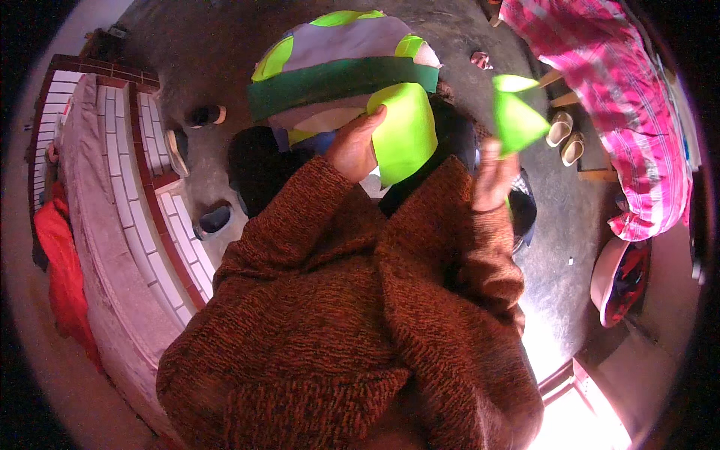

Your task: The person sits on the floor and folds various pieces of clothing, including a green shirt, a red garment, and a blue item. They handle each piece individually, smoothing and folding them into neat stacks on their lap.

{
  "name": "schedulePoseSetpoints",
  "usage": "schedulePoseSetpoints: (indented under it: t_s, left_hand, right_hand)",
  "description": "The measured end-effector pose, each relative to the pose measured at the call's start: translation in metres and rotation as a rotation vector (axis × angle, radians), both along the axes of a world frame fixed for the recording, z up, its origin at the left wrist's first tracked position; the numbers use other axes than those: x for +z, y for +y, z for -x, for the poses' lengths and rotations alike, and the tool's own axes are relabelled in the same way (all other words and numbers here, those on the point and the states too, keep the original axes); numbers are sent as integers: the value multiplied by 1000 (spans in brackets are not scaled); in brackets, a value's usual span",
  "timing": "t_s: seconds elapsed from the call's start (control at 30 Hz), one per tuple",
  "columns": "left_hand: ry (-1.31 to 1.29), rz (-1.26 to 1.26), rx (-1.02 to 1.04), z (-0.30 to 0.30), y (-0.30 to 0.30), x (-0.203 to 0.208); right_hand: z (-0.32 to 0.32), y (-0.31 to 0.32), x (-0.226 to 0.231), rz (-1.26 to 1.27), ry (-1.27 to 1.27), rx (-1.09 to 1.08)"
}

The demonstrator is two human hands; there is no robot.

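My left hand (pixel 355 151) is closed on a neon yellow-green cloth piece (pixel 406 129), with the thumb on its face. The piece looks flat and has rounded edges. To the right, my right hand (pixel 494 178) is raised and slightly smeared by motion. Its fingers are closed on a second, smaller neon green piece (pixel 517 124), which is folded or pointed in shape. Just beyond my hands lies a rounded heap of pale grey-lilac cloth (pixel 349 41) with neon patches around it. A dark green band (pixel 345 84) runs across its near side.
At the left is a white-tiled ledge (pixel 124 150) with pinkish cloth along it. Several shoes lie on the floor, including a dark slipper (pixel 215 220) and a pale pair (pixel 559 128). On the right hangs a pink checked cloth (pixel 592 67) above a pink basin (pixel 606 281).
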State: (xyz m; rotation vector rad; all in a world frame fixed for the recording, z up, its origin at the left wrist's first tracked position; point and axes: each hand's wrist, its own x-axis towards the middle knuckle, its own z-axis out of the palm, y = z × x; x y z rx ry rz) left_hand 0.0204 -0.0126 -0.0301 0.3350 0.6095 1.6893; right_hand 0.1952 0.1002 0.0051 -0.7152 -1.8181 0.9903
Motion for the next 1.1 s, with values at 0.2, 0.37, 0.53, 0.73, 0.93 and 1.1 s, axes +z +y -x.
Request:
schedulePoseSetpoints:
  t_s: [0.2, 0.37, 0.53, 0.73, 0.93, 1.1]
  left_hand:
    - [-262, -56, -48, 2, -9, 30]
    - [110, 80, -30, 8, -15, 13]
    - [213, 111, 141, 30, -11, 31]
    - [278, 46, 450, 91, 0, 80]
    - [364, 420, 641, 161, -13, 16]
    - [454, 332, 603, 160, -31, -9]
  right_hand:
    - [29, -45, -6, -396, -654, 409]
    - [19, -38, -4, -304, -466, 474]
    - [-4, -25, -22, 25, -212, 333]
    - [-18, -20, -49, 405, -55, 224]
    - [-14, -24, -51, 497, 26, 210]
    - [-16, -20, -60, 574, 113, 205]
